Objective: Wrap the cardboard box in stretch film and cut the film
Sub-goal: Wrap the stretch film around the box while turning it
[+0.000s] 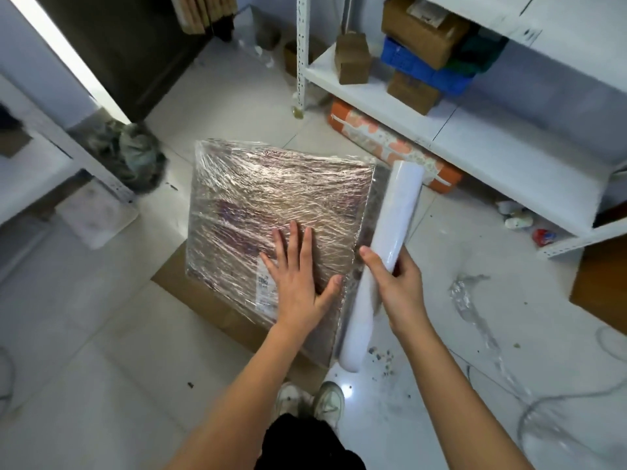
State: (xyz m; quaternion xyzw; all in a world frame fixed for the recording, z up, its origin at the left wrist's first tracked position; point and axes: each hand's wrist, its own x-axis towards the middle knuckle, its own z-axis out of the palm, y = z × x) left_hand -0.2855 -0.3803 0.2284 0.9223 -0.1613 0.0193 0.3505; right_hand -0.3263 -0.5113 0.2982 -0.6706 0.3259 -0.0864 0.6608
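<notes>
A cardboard box (264, 198) stands on the floor, its top face covered in wrinkled, shiny stretch film. My left hand (298, 276) lies flat on the near right part of that top, fingers straight and spread. My right hand (397, 283) grips the white roll of stretch film (390, 239) around its middle. The roll lies along the box's right edge, with a short sheet of film running from it to the box.
A flat piece of cardboard (190, 283) lies under the box. White metal shelving (475, 130) with boxes and a blue crate stands at the right, an orange patterned bag (383, 140) beneath it. Scrap film (475, 307) and a cable (549, 401) lie on the floor at right. My shoes (308, 401) are below.
</notes>
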